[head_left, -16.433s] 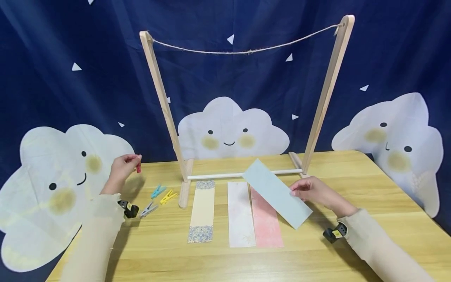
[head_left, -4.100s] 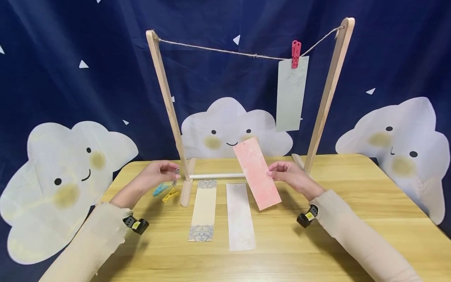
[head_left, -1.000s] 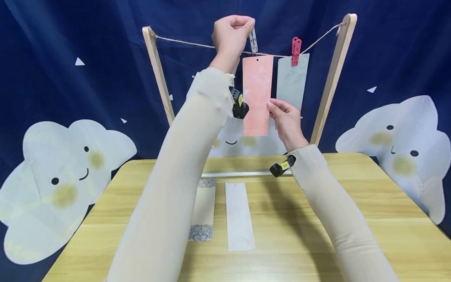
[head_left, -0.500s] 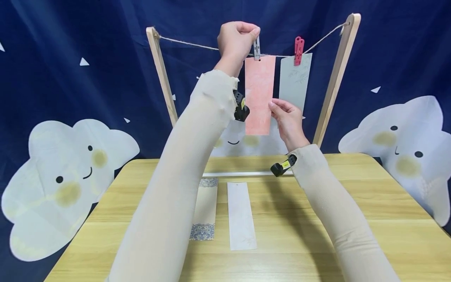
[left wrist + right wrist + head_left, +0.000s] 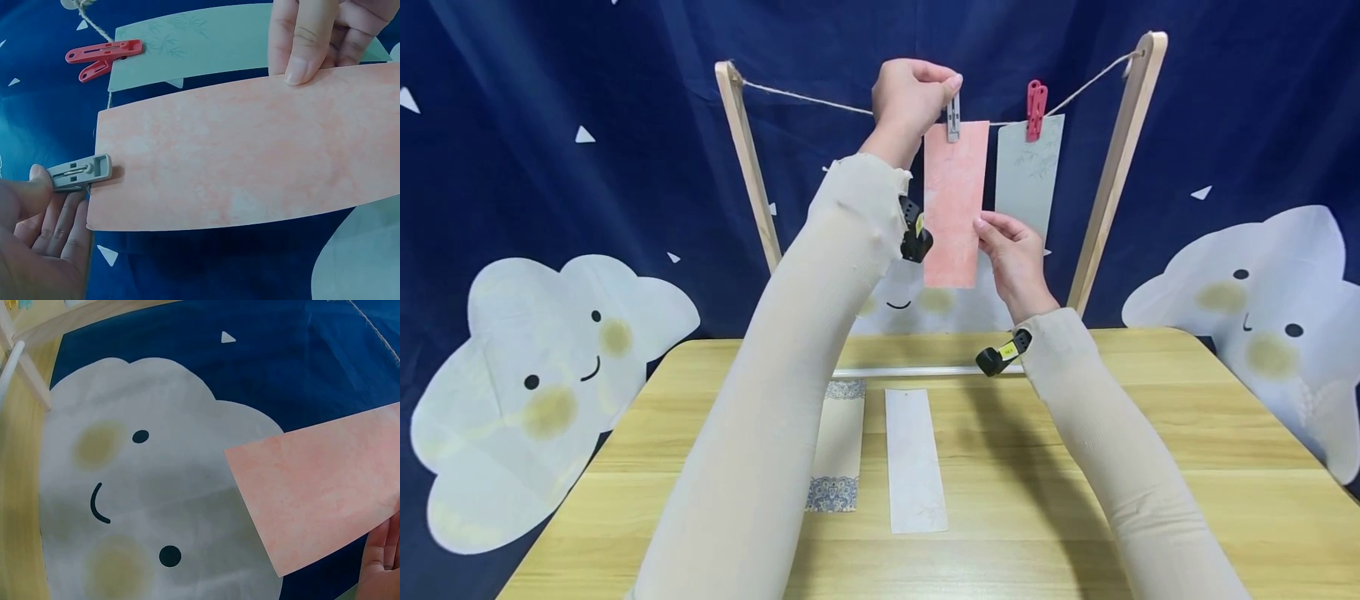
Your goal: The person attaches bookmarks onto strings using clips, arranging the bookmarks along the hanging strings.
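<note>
My left hand (image 5: 913, 98) pinches a grey clothespin (image 5: 953, 119) by its handle end. The pin's tip overlaps the top edge of a pink paper strip (image 5: 955, 208), at the twine (image 5: 805, 97). In the left wrist view the clothespin (image 5: 81, 172) covers the strip's end, thumb on one side and fingers behind. My right hand (image 5: 1017, 258) holds the strip's right edge between thumb and fingers; in the right wrist view only part of that hand (image 5: 381, 562) shows. To the right, a pale green strip (image 5: 1028, 175) hangs from the twine by a red clothespin (image 5: 1036, 110).
Two wooden posts (image 5: 748, 162) carry the twine, with a white bar (image 5: 925, 372) low between them. On the table (image 5: 1150, 467) lie a white strip (image 5: 916, 462) and a cream strip with blue lace ends (image 5: 835, 450), partly behind the left sleeve. A cloud-print curtain (image 5: 587, 192) hangs behind.
Over the last second the left hand has lowered the grey clothespin from above the pink strip onto its top edge, covering the hole. Earlier, the pink strip was lifted from the table.
</note>
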Tool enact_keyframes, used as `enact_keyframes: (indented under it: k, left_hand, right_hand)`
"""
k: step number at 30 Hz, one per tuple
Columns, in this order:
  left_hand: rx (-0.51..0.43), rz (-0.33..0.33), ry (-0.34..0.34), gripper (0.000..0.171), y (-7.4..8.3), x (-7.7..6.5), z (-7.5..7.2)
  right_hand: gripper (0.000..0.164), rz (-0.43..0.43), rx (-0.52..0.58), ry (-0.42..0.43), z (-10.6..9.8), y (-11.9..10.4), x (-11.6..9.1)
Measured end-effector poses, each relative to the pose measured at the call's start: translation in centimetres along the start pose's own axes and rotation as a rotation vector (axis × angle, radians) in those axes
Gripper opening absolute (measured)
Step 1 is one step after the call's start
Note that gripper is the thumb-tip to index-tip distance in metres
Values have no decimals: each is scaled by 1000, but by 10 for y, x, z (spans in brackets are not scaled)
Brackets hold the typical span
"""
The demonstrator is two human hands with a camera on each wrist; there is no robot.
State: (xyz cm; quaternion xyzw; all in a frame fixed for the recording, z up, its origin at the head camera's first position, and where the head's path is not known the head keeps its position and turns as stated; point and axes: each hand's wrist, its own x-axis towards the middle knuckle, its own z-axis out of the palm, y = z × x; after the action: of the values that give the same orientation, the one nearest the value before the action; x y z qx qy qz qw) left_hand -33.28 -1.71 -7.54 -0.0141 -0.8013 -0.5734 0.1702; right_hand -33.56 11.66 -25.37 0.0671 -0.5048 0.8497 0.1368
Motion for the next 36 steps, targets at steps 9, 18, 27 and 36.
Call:
enact_keyframes:
  k: [9, 18, 27, 36]
  left_hand:
    - [4, 0, -55, 15, -1, 0, 0]
    - [-38, -35, -131, 22, -4, 2, -5]
    - [-59, -24, -197, 25, -5, 1, -7]
    - [-73, -7, -175, 28, -4, -3, -12]
  right_hand:
    - [7, 2, -10, -9, 0, 0, -1]
    - [7, 6, -12, -2, -1, 0, 0]
    - [6, 3, -25, -13, -5, 4, 1]
    - [3, 12, -41, -36, -10, 7, -1]
